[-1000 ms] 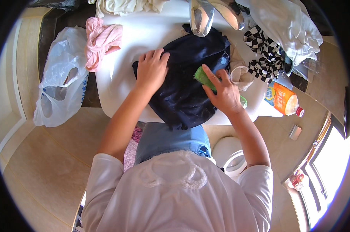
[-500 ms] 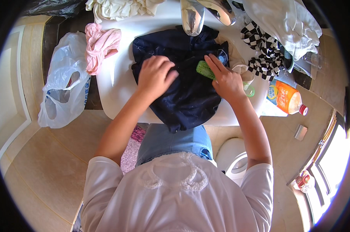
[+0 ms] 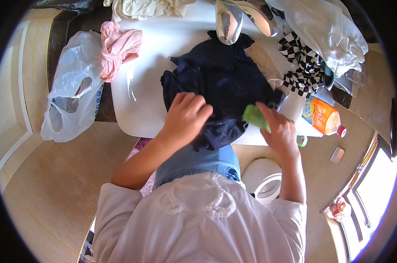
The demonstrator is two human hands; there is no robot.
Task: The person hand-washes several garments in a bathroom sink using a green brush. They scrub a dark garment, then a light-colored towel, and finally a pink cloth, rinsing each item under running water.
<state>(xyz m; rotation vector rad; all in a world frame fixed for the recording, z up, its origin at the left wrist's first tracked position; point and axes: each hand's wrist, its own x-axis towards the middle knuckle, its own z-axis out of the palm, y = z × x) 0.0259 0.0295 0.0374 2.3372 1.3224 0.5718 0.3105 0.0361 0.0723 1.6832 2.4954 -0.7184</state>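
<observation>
A crumpled navy garment (image 3: 225,79) with pale streaks lies in the white sink (image 3: 128,116), its lower end hanging over the front rim. My left hand (image 3: 187,116) is closed on the garment's left part, fingers curled into the cloth. In my right hand (image 3: 279,131) is a green oblong block (image 3: 256,117), held between thumb and fingers at the garment's right side. Motion blurs the block, and I cannot tell whether it touches the cloth. A beige cloth (image 3: 262,61) shows partly from behind the garment, below the metal faucet (image 3: 229,26).
On the left are a pink cloth (image 3: 119,50) and a white plastic bag (image 3: 73,83). Cream fabric (image 3: 146,8) lies at the back. To the right sit a checkered cloth (image 3: 301,65), white fabric (image 3: 325,35) and an orange bottle (image 3: 323,116). A toilet (image 3: 262,177) stands below.
Both hands have come nearer to me. My left hand has closed on the garment, whose left edge has shifted right; the green block has moved right and toward me.
</observation>
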